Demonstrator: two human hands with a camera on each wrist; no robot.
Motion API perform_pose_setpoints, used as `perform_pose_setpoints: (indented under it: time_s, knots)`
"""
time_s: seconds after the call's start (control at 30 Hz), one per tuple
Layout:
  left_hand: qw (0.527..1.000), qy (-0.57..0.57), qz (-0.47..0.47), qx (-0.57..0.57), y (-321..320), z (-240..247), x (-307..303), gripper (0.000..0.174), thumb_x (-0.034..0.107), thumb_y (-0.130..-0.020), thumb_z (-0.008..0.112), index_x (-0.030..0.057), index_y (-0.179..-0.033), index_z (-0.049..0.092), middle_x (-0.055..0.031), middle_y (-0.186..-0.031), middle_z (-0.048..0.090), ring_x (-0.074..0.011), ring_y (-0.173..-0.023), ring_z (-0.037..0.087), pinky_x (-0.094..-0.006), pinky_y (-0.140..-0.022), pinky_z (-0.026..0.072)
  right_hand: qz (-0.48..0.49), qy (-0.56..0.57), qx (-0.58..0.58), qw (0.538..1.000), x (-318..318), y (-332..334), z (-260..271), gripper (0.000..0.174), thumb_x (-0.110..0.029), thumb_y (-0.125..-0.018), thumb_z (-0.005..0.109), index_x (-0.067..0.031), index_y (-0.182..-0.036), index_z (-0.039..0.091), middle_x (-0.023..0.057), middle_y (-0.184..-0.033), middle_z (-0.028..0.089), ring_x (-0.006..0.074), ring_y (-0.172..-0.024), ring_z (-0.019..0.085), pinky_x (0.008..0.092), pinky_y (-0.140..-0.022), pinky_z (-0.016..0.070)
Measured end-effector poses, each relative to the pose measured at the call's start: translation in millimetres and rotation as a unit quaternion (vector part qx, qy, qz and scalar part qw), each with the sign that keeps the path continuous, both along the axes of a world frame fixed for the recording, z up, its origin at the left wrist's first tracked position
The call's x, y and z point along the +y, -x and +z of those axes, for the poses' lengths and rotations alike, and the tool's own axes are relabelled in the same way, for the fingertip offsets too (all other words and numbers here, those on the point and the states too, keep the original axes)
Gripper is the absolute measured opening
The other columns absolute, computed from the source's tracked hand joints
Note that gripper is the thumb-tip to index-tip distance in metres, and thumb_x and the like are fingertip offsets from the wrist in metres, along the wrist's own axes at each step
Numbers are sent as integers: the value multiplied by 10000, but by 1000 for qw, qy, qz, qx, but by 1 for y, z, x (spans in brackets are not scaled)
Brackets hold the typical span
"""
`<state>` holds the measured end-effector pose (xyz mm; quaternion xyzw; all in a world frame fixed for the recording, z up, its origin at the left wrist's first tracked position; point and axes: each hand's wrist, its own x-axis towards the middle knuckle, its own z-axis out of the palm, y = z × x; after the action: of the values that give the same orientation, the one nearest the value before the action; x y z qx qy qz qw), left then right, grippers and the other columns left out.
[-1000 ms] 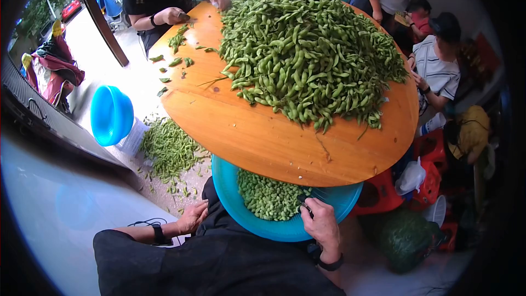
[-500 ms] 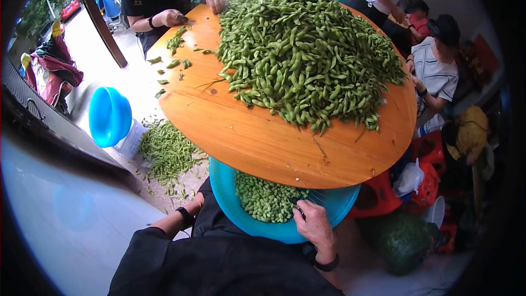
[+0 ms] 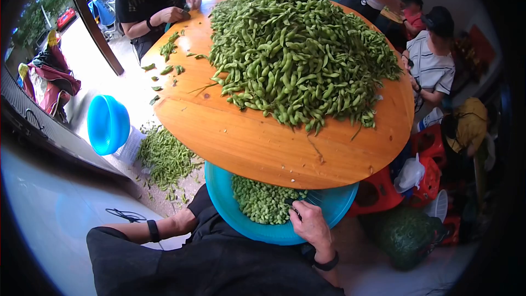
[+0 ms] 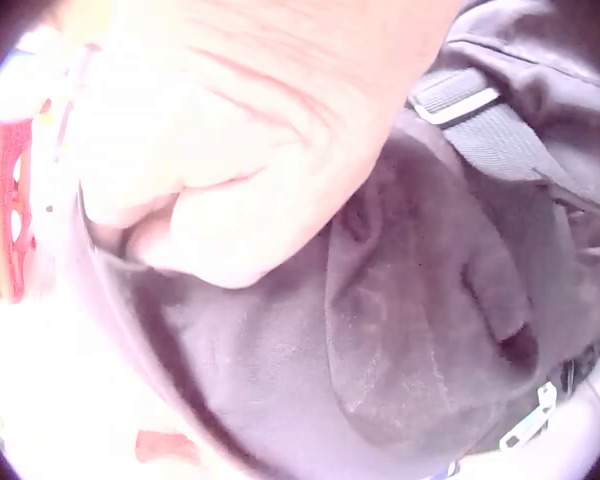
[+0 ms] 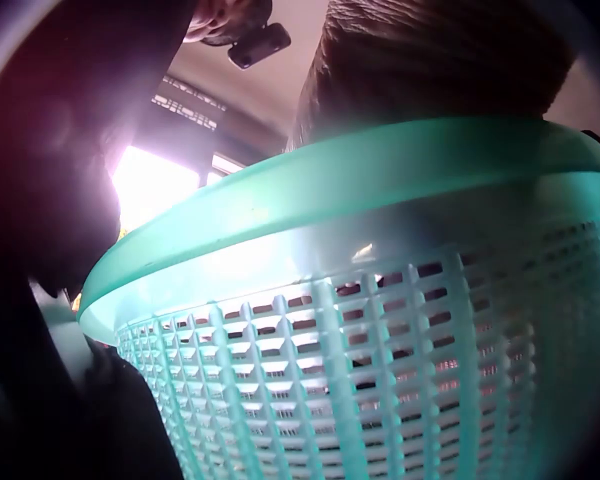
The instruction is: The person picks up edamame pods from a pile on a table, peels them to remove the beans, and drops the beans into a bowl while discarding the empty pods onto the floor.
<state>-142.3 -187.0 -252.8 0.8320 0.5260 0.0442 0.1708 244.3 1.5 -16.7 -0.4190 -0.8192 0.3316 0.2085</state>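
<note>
In the head view my right hand [image 3: 311, 222] reaches over the near rim of a turquoise colander [image 3: 337, 205]. It holds a small black object [image 3: 290, 201] close above the green beans [image 3: 260, 200] in the colander; the grip hides the object's kind. The right wrist view shows the colander's slotted side [image 5: 330, 350] from outside, with a dark, wrinkled wrist above the rim. My left hand [image 4: 270, 150] is at the dark cloth [image 4: 280, 350] over my thigh, its fingertips hidden in a fold or opening of that cloth.
A round wooden table [image 3: 241, 148] overhangs the colander and bears a big heap of green pods [image 3: 301, 55]. More pods [image 3: 167, 156] lie on the floor left, beside a blue basin [image 3: 108, 125]. Red stools [image 3: 378, 192] stand right. Several people sit or stand around.
My left hand has left its place on top of my thigh and gone into the dark cloth. My right hand stays over the colander with the black object, shifting slightly left.
</note>
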Motion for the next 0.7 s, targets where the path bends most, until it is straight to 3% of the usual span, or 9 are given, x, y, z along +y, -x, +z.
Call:
perform_pose_setpoints:
  time_s: [0.03, 0.1, 0.17, 0.23, 0.3, 0.37, 0.43, 0.57, 0.7]
  knots:
    - [1000, -1, 0, 0, -4, 24, 8, 114, 146, -733, 643, 48, -733, 700, -151, -818, 703, -332, -786, 704, -437, -667, 570, 0, 2, -1, 1000, -1, -1, -1, 92, -46, -839, 635, 20, -836, 571, 204, -777, 593, 414, -768, 602, 464, -654, 474]
    - [968, 222, -58, 102, -13, 107, 41, 105, 138, -738, 637, 55, -716, 696, -176, -746, 684, -361, -737, 692, -450, -663, 569, 0, 3, -1, 1000, -1, -2, -2, 93, -47, -839, 636, 21, -838, 572, 203, -775, 593, 416, -766, 601, 464, -655, 475]
    - [960, 256, -109, 44, -3, 116, 60, 100, 122, -766, 645, 55, -803, 708, -187, -788, 685, -367, -750, 681, -436, -671, 558, 5, 7, -4, 1000, -1, -3, -4, 95, -49, -841, 635, 24, -844, 574, 206, -791, 595, 415, -779, 602, 465, -667, 475]
    - [954, 263, -126, -67, -3, 173, 95, 126, 153, -850, 631, 65, -867, 719, -166, -811, 692, -352, -773, 674, -421, -698, 550, 2, 2, -3, 1000, -1, -1, -3, 94, -49, -842, 635, 24, -844, 575, 204, -798, 594, 413, -785, 602, 463, -671, 474]
    - [952, 268, -116, -88, -9, 244, 131, 146, 161, -919, 608, 56, -939, 707, -153, -833, 692, -337, -784, 667, -415, -710, 541, -1, -4, -4, 1000, 1, 0, -1, 94, -49, -843, 634, 24, -844, 575, 203, -806, 594, 410, -791, 601, 460, -675, 473]
    - [959, 128, -93, -234, -36, 319, 162, 133, 133, -936, 600, 31, -974, 677, -153, -856, 686, -332, -782, 663, -423, -687, 535, 3, 6, -4, 1000, 0, 1, 5, 91, -46, -842, 637, 25, -867, 586, 199, -814, 589, 403, -806, 601, 455, -684, 470]
    - [953, -22, -53, -297, -62, 343, 198, 120, 85, -916, 607, 22, -1004, 659, -157, -870, 667, -343, -771, 657, -430, -683, 529, 15, 4, 13, 1000, 0, 5, 13, 88, -40, -841, 639, 27, -872, 591, 194, -803, 589, 395, -784, 602, 441, -670, 470]
    - [949, -261, 11, -175, -99, 317, 299, 221, 3, -812, 650, 47, -1027, 669, -128, -925, 568, -322, -825, 612, -403, -695, 534, 31, 33, 49, 998, 2, 7, 39, 94, -23, -853, 634, 32, -916, 591, 180, -799, 590, 373, -735, 605, 414, -637, 480]
    - [942, -306, -51, -125, -105, 286, 346, 221, 5, -761, 658, 68, -972, 678, -116, -997, 544, -307, -894, 598, -398, -685, 531, 1, 17, 89, 996, 9, 5, 58, 67, -9, -839, 634, 34, -846, 583, 156, -732, 578, 312, -641, 583, 354, -594, 456]
